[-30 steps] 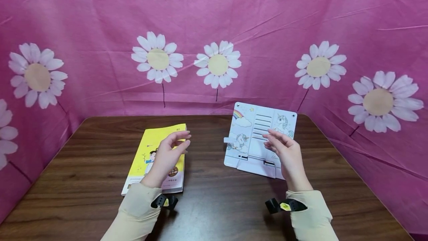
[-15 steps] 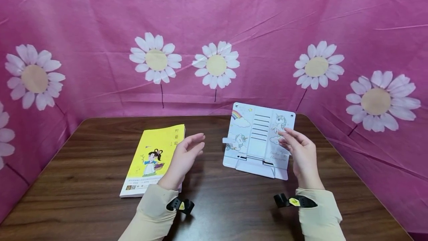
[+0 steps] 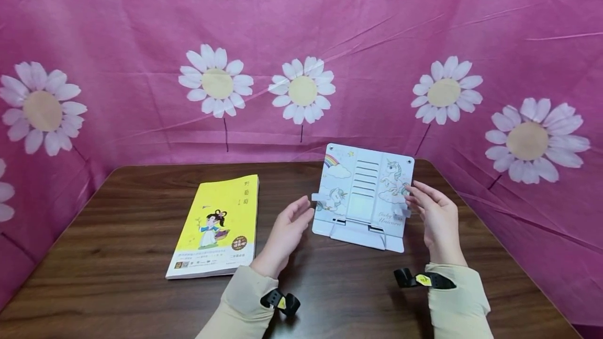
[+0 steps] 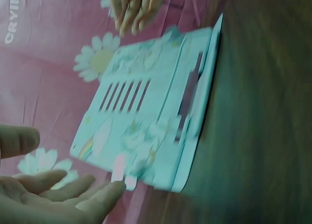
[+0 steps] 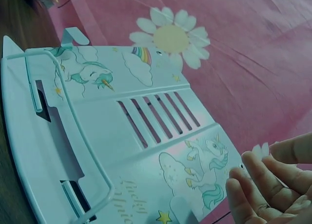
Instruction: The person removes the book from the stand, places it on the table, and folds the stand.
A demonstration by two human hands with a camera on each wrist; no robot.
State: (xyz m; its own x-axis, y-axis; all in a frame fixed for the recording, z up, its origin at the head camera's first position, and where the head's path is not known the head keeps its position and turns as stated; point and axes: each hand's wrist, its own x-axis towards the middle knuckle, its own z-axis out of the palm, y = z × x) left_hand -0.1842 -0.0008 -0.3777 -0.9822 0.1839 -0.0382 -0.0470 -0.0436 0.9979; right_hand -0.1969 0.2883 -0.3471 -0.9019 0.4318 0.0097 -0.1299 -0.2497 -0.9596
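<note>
A white book stand [image 3: 361, 208] printed with unicorns and a rainbow stands propped on the table, its slotted panel leaning back. My left hand [image 3: 288, 232] is beside its left edge, close to a small side clip [image 3: 321, 197]; whether the fingertips touch the clip I cannot tell. In the left wrist view that hand's fingers [image 4: 73, 194] are loosely extended with nothing between them. My right hand [image 3: 437, 221] is at the stand's right edge, fingers bent a little and holding nothing. The right wrist view shows a wire page holder [image 5: 92, 155] across the stand's lower part.
On the left lies a thick yellow book [image 3: 202, 218] with a cartoon girl on its cover, flat on the dark wooden table [image 3: 118, 255]. A pink cloth [image 3: 367, 25] with white daisies hangs behind and at both sides.
My left hand has moved right, from over the yellow book to the stand's left side. My right hand has shifted right, from in front of the stand to its right edge.
</note>
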